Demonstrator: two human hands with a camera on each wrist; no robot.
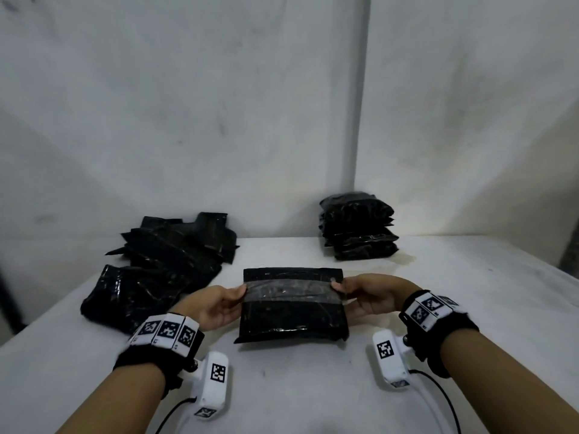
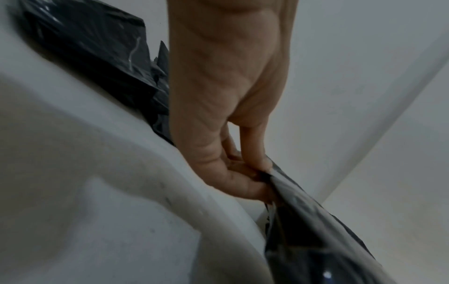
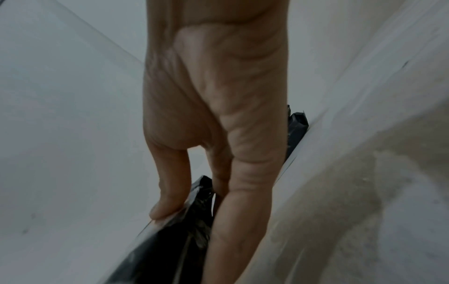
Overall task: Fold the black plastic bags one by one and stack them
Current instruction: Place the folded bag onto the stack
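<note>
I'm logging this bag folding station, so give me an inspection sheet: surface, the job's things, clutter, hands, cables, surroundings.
Surface: white table, lightly smudged.
Job's things: one black bag at centre, mid-fold, with a shiny strip across it; loose pile of unfolded bags at far left; neat stack of folded bags at far right.
Clutter: nothing seen.
Hands: left hand pinches the bag's left edge; right hand pinches its right edge.
Cables: a black cable runs from each wrist camera toward the person.
Surroundings: plain white walls meeting at a corner behind the table.
</note>
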